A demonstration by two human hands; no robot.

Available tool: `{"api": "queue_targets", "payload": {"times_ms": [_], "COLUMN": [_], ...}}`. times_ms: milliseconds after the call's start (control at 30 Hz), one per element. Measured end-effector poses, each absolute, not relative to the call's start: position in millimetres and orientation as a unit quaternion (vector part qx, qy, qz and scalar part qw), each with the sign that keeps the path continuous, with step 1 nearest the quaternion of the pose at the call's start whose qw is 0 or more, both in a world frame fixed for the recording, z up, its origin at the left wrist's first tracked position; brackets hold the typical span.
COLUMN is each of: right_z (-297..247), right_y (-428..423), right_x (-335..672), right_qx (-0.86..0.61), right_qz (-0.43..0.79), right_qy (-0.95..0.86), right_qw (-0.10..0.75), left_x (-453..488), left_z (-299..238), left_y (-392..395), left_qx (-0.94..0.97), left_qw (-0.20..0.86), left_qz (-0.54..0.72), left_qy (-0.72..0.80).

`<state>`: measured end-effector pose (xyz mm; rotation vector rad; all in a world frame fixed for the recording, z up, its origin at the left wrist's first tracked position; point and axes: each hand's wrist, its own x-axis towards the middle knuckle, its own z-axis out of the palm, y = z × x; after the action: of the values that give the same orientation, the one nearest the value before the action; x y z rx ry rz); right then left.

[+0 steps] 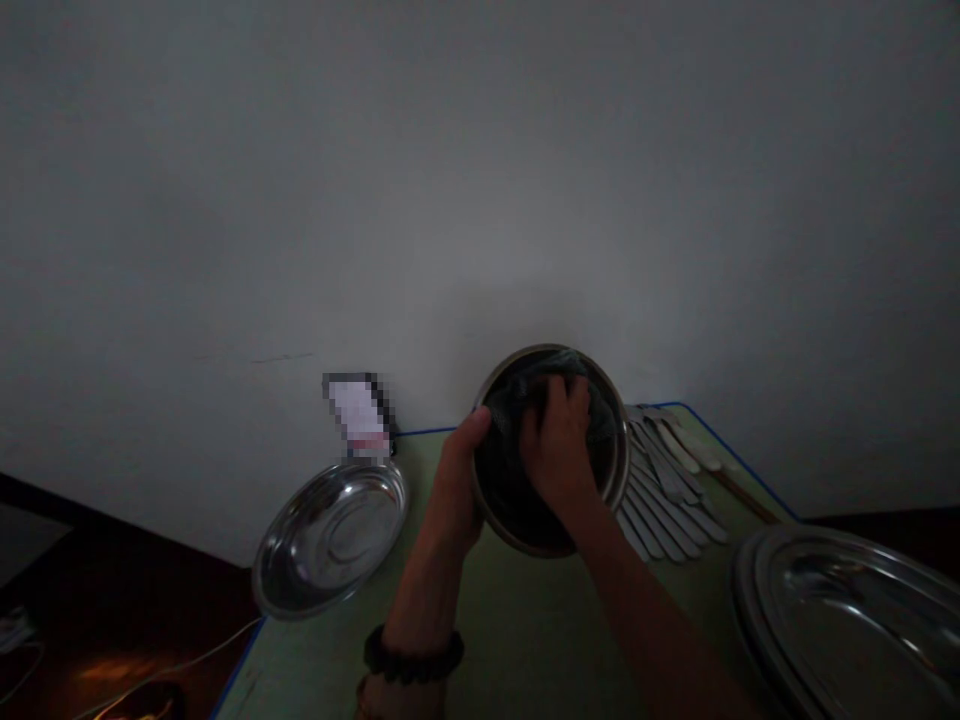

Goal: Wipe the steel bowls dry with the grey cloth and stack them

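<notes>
My left hand (456, 480) grips the left rim of a round steel bowl (619, 440), which it holds tilted up above the table with its opening towards me. My right hand (559, 445) is inside the bowl, fingers closed and pressed on a dark cloth (506, 420) against the bowl's inner wall. A dark beaded bracelet (412, 655) is on my left wrist.
A shallow steel dish (330, 535) lies at the table's left edge. Several steel spoons (667, 480) lie in a row right of the bowl. A large steel tray (847, 610) sits at the right. The green table (525, 620) stands against a pale wall.
</notes>
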<state>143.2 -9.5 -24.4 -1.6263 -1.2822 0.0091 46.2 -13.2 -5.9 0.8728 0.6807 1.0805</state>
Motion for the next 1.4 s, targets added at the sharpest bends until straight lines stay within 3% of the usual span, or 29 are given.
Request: {"api": "queue_targets", "payload": {"times_ms": [200, 400, 533, 700, 900, 1000, 1233, 1400], "right_z": [-17, -22, -29, -17, 8, 10, -2, -10], "right_y": [-22, -16, -10, -19, -45, -52, -42, -35], "right_x": [125, 123, 122, 122, 126, 123, 136, 157], "right_qx": [-0.554, -0.651, -0.59, -0.47, -0.346, -0.353, -0.403, -0.476], "right_qz": [0.095, 0.011, 0.091, 0.208, 0.261, 0.23, 0.074, 0.005], "right_qy": [-0.638, -0.522, -0.555, -0.661, -0.769, -0.811, -0.856, -0.817], "right_qw": [0.527, 0.55, 0.58, 0.546, 0.469, 0.406, 0.315, 0.326], "left_x": [37, 35, 46, 50, 37, 27, 2, -1], "left_z": [-4, -2, -7, -6, 12, 18, 15, 19], "left_y": [-7, -10, -14, -12, -7, -2, 9, 8], "left_qx": [0.387, 0.383, 0.403, 0.407, 0.375, 0.329, 0.367, 0.367], "left_qw": [0.668, 0.67, 0.687, 0.677, 0.549, 0.552, 0.444, 0.468], "left_qz": [0.549, 0.553, 0.538, 0.546, 0.668, 0.699, 0.782, 0.769], "left_qy": [0.321, 0.314, 0.275, 0.279, 0.333, 0.313, 0.241, 0.233]}}
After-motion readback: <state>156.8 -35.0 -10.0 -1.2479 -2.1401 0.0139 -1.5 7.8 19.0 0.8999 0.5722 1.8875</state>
